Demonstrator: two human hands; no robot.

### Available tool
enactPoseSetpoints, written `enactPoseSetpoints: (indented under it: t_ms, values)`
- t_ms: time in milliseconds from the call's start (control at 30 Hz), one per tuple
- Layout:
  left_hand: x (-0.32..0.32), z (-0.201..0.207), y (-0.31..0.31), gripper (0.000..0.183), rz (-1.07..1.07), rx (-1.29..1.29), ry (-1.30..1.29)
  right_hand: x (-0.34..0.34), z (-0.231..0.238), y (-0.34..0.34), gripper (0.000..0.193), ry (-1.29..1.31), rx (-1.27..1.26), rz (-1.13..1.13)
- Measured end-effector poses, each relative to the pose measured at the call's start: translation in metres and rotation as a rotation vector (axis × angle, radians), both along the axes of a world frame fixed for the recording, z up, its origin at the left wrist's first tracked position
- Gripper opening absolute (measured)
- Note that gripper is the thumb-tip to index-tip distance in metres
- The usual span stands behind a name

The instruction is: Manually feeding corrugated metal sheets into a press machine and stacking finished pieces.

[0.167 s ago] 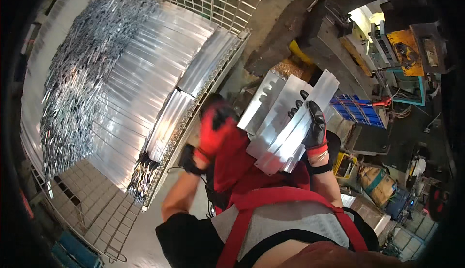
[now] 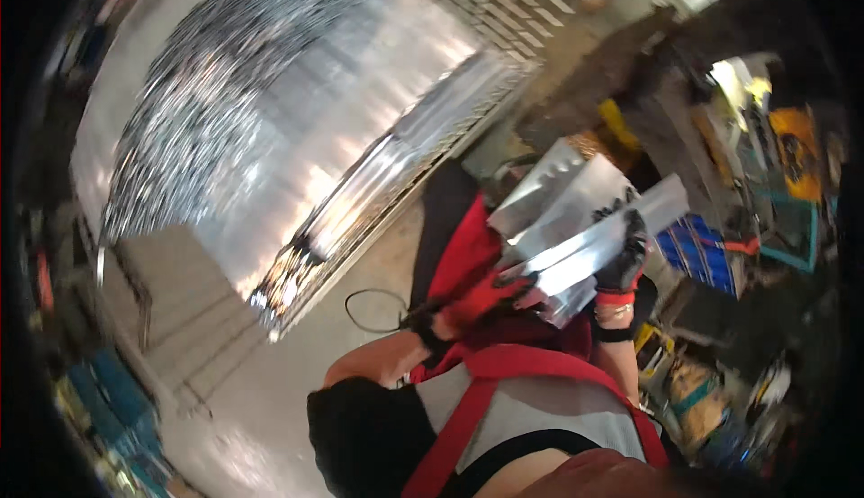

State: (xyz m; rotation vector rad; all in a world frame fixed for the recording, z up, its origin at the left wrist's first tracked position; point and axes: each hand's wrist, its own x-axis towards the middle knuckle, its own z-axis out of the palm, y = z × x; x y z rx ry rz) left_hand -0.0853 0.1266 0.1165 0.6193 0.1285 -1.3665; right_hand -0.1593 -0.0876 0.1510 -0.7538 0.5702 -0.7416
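Note:
Several flat, shiny metal strips [image 2: 585,248] lie fanned out across my lap, slanting up to the right. My right hand [image 2: 623,262], in a black and red glove, is closed round their right side, with its fingertips showing past the far edge. Wider metal plates [image 2: 560,208] with a notched edge lie beyond the strips. My left hand [image 2: 486,300], gloved in red and black, is at the lower left end of the strips. Motion smears its fingers, so whether it grips or only touches them cannot be told.
To the left stands a large wire-mesh container [image 2: 423,170] with stacked metal strips [image 2: 351,93] and a heap of loose shiny pieces [image 2: 216,93]. Machinery with a yellow part [image 2: 794,152] fills the right, near a blue crate [image 2: 697,255]. A dark cable loop [image 2: 360,311] lies left of me.
My left hand has come down and right, from beside the container to the strips' lower end. The view has swung, shifting the scene rightward. My right hand keeps its hold.

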Motion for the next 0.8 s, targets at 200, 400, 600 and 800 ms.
enactPoseSetpoints:
  t_ms: [200,400,600,800]
  values:
    - [0.011,0.03,0.004,0.037,0.103,-0.04,-0.983,0.011,0.029,0.016,0.054,-0.149,0.268,0.091]
    - [0.02,0.018,0.013,0.035,0.116,-0.299,-0.44,0.02,0.018,0.017,0.052,-0.125,0.211,0.263]
    - [0.066,0.02,0.026,0.03,0.372,-0.112,-0.011,0.039,0.023,0.054,0.073,0.106,0.063,0.462]
    - [0.166,-0.047,0.069,0.022,0.56,0.499,-1.036,0.033,0.017,0.037,0.071,0.145,0.021,0.552]
